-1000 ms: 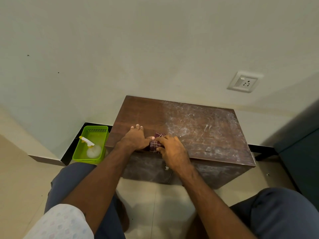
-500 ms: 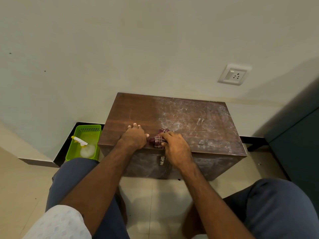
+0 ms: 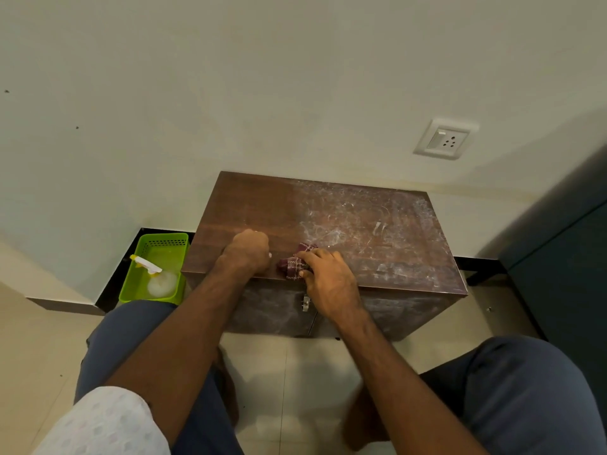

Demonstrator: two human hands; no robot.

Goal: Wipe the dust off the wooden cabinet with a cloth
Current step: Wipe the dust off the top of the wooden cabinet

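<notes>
1. Resting near the front edge of the wooden cabinet [image 3: 262, 208], a dark red checked cloth [image 3: 293, 263] is pinched by the right hand [image 3: 330, 285], with the fingers curled over it.
2. The left hand [image 3: 248, 254] is set on the cabinet top just beside the cloth. Its fingers are curled in like a fist, and nothing is seen inside them.
3. The left part of the top is seen dark and clean. The right part is covered with white dust [image 3: 377, 224] and scratchy marks.
4. A green basket [image 3: 162, 239] is placed on the floor, against the cabinet's left side. A spray bottle [image 3: 154, 275] is laid inside it.
5. A white wall socket [image 3: 445, 138] is fixed to the wall above the cabinet, to the right.
</notes>
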